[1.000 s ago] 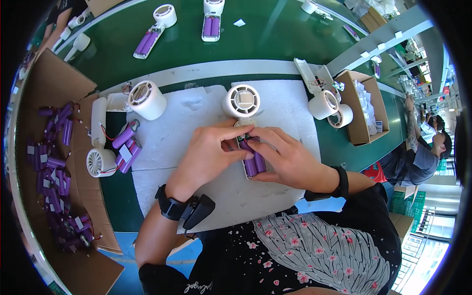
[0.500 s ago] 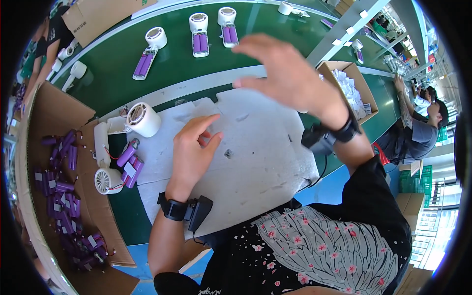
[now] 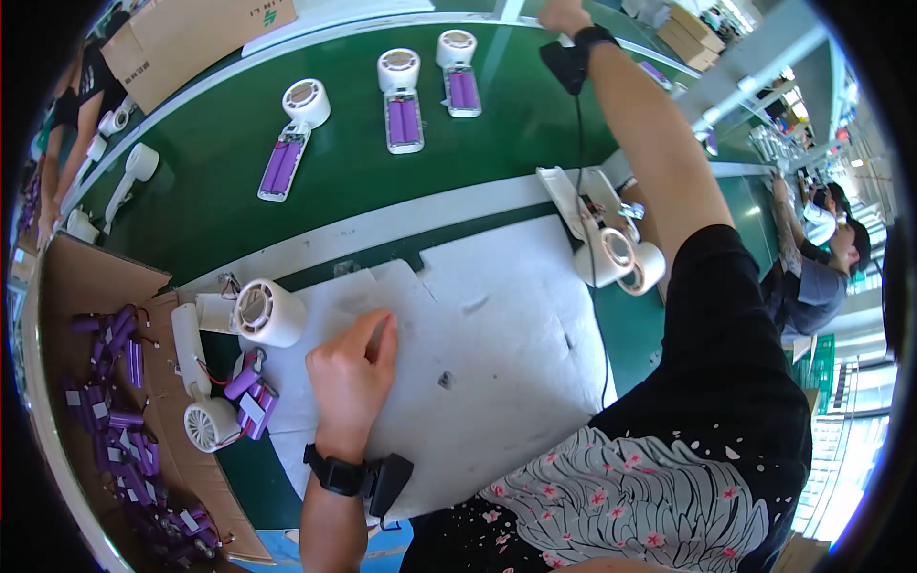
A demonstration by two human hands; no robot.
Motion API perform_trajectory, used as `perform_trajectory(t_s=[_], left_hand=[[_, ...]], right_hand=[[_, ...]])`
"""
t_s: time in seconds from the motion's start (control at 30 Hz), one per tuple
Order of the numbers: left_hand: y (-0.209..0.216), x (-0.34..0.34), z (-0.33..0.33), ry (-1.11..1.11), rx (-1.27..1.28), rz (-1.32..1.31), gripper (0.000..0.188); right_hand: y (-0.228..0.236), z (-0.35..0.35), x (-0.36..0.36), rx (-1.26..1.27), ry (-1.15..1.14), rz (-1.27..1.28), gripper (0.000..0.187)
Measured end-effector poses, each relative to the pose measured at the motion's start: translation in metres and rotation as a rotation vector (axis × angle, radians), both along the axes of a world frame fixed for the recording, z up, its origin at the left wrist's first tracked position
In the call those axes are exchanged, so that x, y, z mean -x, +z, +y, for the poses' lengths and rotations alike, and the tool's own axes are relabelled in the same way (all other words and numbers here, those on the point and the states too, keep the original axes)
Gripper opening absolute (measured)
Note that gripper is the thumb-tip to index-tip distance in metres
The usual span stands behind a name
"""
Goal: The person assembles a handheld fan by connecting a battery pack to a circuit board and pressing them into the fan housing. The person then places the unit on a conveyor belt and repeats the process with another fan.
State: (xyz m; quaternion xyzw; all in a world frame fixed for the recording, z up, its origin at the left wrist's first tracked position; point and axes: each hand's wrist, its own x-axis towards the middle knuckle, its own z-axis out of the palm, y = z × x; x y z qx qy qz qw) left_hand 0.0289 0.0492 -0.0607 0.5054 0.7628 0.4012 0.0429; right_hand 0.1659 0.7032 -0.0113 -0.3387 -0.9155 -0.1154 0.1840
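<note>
My left hand (image 3: pixel 351 380) hovers over the left part of a white foam mat (image 3: pixel 487 353). Its fingers are curled in and the thumb lies close to them; nothing shows in the hand. Stretched far across the green belt, my right hand (image 3: pixel 565 17) is at the top edge of the picture, and its fingers cannot be made out. Left of the mat lie a white handheld fan (image 3: pixel 209 423), a purple battery pack (image 3: pixel 254 409) with wires, and another white fan (image 3: pixel 270 312). Two more white fan heads (image 3: pixel 611 256) with open housings lie at the mat's right edge.
On the green belt (image 3: pixel 220 143) lie several white fans (image 3: pixel 399 72) with purple cells in their handles. A cardboard box (image 3: pixel 215 482) of purple battery packs (image 3: pixel 124 417) stands at the left. Co-workers sit at the right; a metal post (image 3: pixel 755 81) rises there.
My right hand has reached from above the mat to the far side of the belt. My left hand has closed its fingers. The view has shifted, revealing the fans at the mat's right.
</note>
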Motion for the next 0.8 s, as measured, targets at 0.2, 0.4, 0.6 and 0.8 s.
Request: perform_trajectory(t_s=[0.2, 0.4, 0.6, 0.8], left_hand=[[-0.001, -0.006, 0.005, 0.028, 0.013, -0.095, 0.008], [0.003, -0.004, 0.009, 0.073, 0.093, -0.033, 0.011], [0.003, -0.005, 0.002, 0.053, 0.017, -0.039, 0.013], [0.002, -0.003, 0.006, 0.105, 0.049, -0.008, 0.016]], right_hand=[[-0.036, 0.168, -0.074, -0.24, -0.309, -0.359, 0.053], [-0.113, 0.165, -0.041, -0.078, -0.36, -0.555, 0.056], [-0.052, 0.174, -0.079, -0.124, -0.527, -0.101, 0.052], [-0.097, 0.141, -0.062, 0.084, -0.581, -0.207, 0.069]])
